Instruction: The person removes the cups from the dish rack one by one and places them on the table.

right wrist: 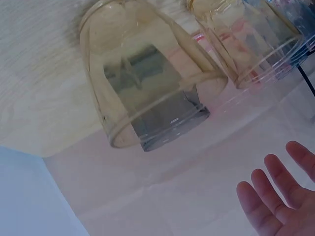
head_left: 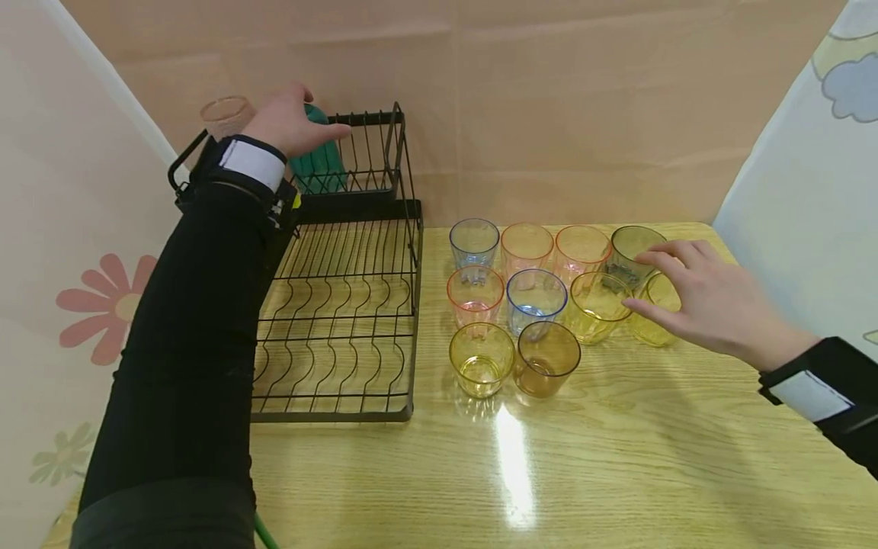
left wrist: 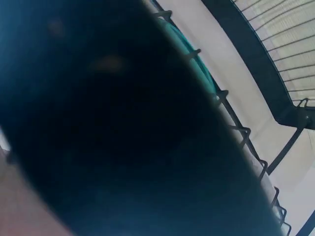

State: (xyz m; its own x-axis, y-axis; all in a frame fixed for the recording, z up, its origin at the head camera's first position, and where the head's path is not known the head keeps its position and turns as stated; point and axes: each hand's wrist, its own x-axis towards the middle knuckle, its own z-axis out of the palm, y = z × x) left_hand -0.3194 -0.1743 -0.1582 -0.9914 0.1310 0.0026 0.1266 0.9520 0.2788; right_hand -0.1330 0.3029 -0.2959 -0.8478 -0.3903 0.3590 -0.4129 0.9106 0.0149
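My left hand [head_left: 291, 126] is at the top tier of a black dish rack [head_left: 418, 305], its thumb stretched out to the right. A teal tumbler [head_left: 318, 164] stands in that tier, its top between the thumb and the fingers. Left of the wrist is a pink tumbler [head_left: 226, 114]. My right hand [head_left: 706, 297] hovers at the right end of the grouped tumblers, fingers apart and holding nothing. Nearest to it are a yellow tumbler [head_left: 652, 324] and a dark olive tumbler [head_left: 631, 244]. In the right wrist view, the fingers [right wrist: 275, 196] are spread, apart from the yellow tumbler [right wrist: 142, 64].
Several more coloured tumblers stand close together right of the rack, among them an amber tumbler [head_left: 545, 366], a yellow one [head_left: 480, 366] and a blue-rimmed one [head_left: 535, 301]. The rack's lower tier has wavy wire slots [head_left: 329, 335]. A wall covering [head_left: 583, 114] rises behind the table [head_left: 384, 488].
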